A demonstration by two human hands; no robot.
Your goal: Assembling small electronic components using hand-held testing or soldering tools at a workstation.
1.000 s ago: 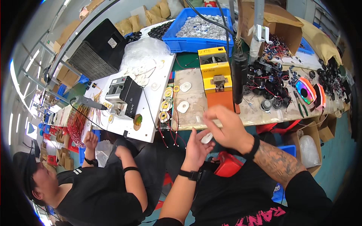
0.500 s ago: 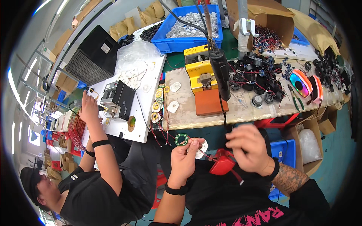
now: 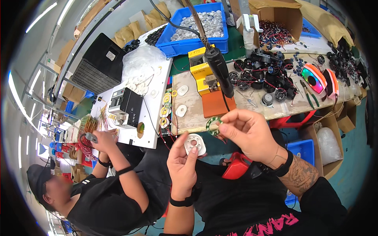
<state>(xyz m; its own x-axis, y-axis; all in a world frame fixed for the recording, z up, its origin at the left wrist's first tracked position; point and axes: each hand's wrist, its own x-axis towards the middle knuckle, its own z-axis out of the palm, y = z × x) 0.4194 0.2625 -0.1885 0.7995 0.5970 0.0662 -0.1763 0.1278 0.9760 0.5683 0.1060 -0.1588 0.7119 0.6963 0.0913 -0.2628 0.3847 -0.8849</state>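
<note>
A round-cornered white plastic plate [image 3: 200, 145] with a hole in its middle is pinched by my left hand [image 3: 182, 170], thumb on its face. Just to the right and slightly higher, my right hand [image 3: 252, 135] grips a green ring-shaped circuit board [image 3: 209, 125] by its edge between thumb and fingers. The ring and the plate are apart, both held in front of the bench edge. Short wires show below the ring, partly hidden by my right fingers.
An orange-and-yellow fixture [image 3: 217, 104] stands on the bench, a black-handled tool [image 3: 220, 72] hanging over it. Black speaker-like parts [image 3: 262, 74], pliers [image 3: 310, 94] and a blue bin [image 3: 193, 46] lie around. A co-worker [image 3: 106, 188] works at left; a red plastic object [image 3: 237, 167] is below my hands.
The green ring has passed from my left hand to my right, which moved left and closed on it. My left hand keeps the white plate, now turned face-up. The co-worker's hands have lowered.
</note>
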